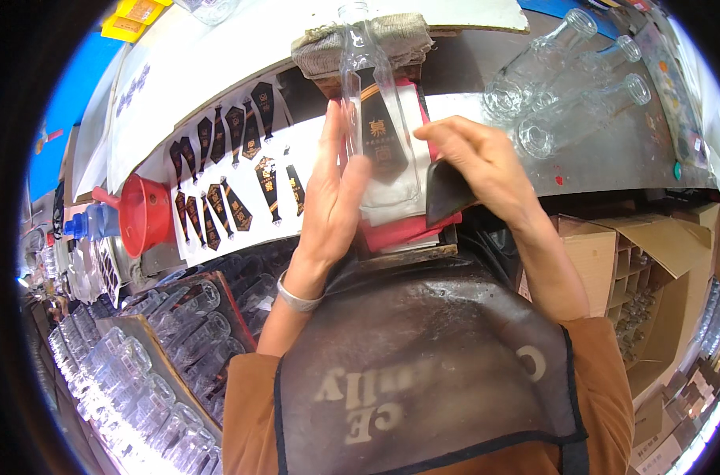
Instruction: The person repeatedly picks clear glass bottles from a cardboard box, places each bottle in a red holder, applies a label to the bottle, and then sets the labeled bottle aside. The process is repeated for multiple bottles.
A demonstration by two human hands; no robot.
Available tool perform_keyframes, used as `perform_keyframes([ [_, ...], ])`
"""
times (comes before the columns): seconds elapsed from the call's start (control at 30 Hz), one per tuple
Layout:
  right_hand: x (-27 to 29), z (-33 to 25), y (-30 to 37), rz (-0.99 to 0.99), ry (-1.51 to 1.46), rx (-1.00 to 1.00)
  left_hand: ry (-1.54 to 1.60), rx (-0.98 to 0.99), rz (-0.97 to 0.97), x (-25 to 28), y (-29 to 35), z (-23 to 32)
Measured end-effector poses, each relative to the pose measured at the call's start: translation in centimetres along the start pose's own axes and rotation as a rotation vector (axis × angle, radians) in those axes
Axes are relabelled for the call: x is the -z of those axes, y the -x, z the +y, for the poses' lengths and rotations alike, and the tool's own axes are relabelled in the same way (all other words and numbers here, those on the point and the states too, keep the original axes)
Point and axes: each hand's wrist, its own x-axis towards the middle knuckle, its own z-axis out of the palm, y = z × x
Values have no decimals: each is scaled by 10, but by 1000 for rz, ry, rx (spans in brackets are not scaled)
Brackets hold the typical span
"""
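A clear glass bottle (411, 178) lies with its neck on a folded grey cloth (320, 51) and its base toward me. On its upper face is a black, tie-shaped decal (385, 150) with gold marks. My left hand (336, 186) rests along the bottle's left side, fingers stretched out and thumb against the glass. To the right of the bottle, my right hand (482, 170) is closed on a dark, flat scraper (445, 194), its fingertips close to the glass. Under the bottle are white and red cloths (407, 231) on a wooden stand (411, 261).
A white sheet of black tie-shaped decals (253, 226) lies left, beside a red plastic basin (146, 214). Several clear bottles (562, 111) lie at the right. Crates of bottles (150, 380) stand lower left; an open, divided cardboard box (668, 309) stands lower right.
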Motion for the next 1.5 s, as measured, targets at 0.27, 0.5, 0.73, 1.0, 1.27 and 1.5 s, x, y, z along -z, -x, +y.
perform_keyframes([
  [0.27, -20, -13, -4, -46, 151, -128, 39, 114, 14, -2, -3, -11],
  [0.5, -21, -13, -4, -41, 171, -113, 81, 119, 1, -1, -3, -16],
  [0.73, -9, -10, -16, -97, 155, -133, 164, 124, 46, 3, -10, -22],
  [1.0, -12, -23, -37, -14, 293, -22, 199, 141, 170, -4, -42, -6],
  [1.27, -14, -18, -37, 14, 258, 5, 263, 108, 181, -6, -45, -10],
  [1.5, -13, -19, -38, 7, 283, 8, 249, 98, 181, -6, -46, -10],
])
